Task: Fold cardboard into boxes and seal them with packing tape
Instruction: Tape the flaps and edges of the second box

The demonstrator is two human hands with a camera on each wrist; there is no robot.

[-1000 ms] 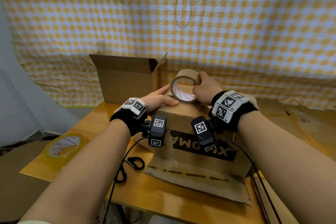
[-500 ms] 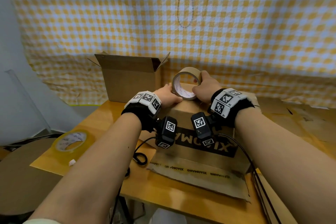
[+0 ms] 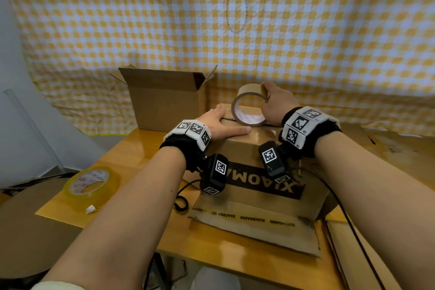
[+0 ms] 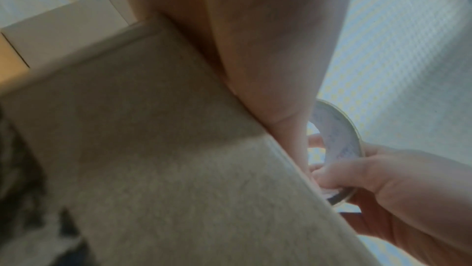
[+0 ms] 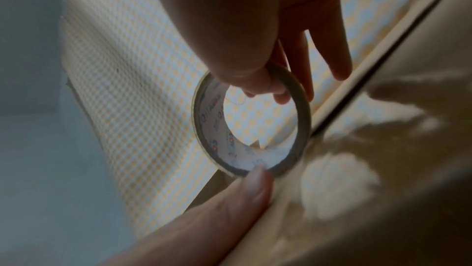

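Brown tape roll (image 3: 248, 103), apparently at box (image 3: 256, 148) edge, gripped by right hand (image 3: 277, 106).

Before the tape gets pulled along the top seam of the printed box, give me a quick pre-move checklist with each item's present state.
1. Right hand grips the brown tape roll, fingers through its core: ok.
2. Roll stands on edge at the far end of the printed box: ok.
3. Left hand lies flat on the box top beside the roll, holding the flaps down: ok.
4. Tape end stuck to the cardboard: cannot tell, hidden behind the roll.
5. Top flaps meet closed along the seam: cannot tell; a dark gap shows in the right wrist view.
6. Scissors within reach: cannot tell; none clearly visible.
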